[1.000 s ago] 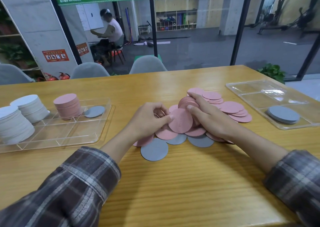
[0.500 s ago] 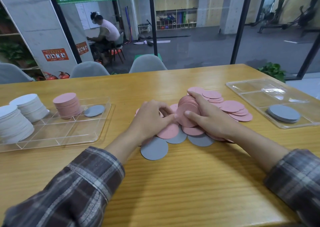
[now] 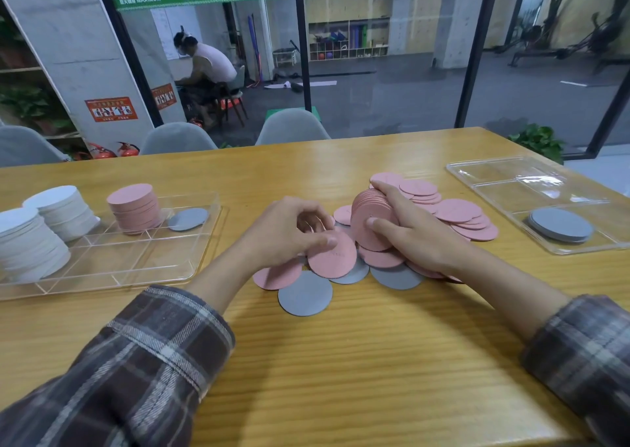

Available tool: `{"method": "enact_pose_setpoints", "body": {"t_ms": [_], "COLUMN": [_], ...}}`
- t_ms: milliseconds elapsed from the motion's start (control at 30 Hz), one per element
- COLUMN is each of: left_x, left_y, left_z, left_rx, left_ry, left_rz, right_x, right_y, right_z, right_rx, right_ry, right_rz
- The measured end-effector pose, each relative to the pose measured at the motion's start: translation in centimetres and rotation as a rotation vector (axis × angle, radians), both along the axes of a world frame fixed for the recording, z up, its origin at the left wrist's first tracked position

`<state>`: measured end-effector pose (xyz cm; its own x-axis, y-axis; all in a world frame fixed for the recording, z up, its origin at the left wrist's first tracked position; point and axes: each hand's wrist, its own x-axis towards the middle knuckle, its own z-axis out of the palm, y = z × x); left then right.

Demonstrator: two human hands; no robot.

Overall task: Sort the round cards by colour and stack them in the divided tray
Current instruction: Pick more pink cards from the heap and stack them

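Note:
A loose pile of pink and grey round cards (image 3: 456,213) lies mid-table. My right hand (image 3: 414,230) grips an upright stack of pink cards (image 3: 370,218) on its edge over the pile. My left hand (image 3: 288,231) pinches a single pink card (image 3: 332,255) just left of that stack. One grey card (image 3: 305,293) lies nearest me. The divided tray (image 3: 112,269) on the left holds a pink stack (image 3: 134,204), a grey card (image 3: 188,218) and two white stacks (image 3: 61,208).
A second clear divided tray (image 3: 511,180) at the right holds a short grey stack (image 3: 560,225). Grey chairs stand behind the table's far edge. A person sits beyond the glass wall. Bare wood stretches in front of me.
My left hand pushed one pink card against the stack in my right hand, then drew back and picked up another pink card from the pile. The right hand stayed put.

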<state>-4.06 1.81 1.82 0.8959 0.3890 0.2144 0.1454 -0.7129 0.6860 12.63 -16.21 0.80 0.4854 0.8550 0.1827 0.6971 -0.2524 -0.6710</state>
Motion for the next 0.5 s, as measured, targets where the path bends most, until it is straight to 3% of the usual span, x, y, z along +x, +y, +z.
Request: {"method": "enact_pose_setpoints", "body": {"t_ms": [100, 500], "left_x": [0.1, 1.0], "left_y": [-0.1, -2.0], "left_z": [0.0, -0.9], "left_rx": [-0.151, -0.245], "left_ry": [-0.074, -0.128], "left_rz": [0.026, 0.081], "right_x": [0.0, -0.1], "right_y": [0.0, -0.1], "right_z": [0.1, 0.1], "right_rx": [-0.001, 0.038], "right_ry": [0.001, 0.038], "right_rz": [0.005, 0.012]}}
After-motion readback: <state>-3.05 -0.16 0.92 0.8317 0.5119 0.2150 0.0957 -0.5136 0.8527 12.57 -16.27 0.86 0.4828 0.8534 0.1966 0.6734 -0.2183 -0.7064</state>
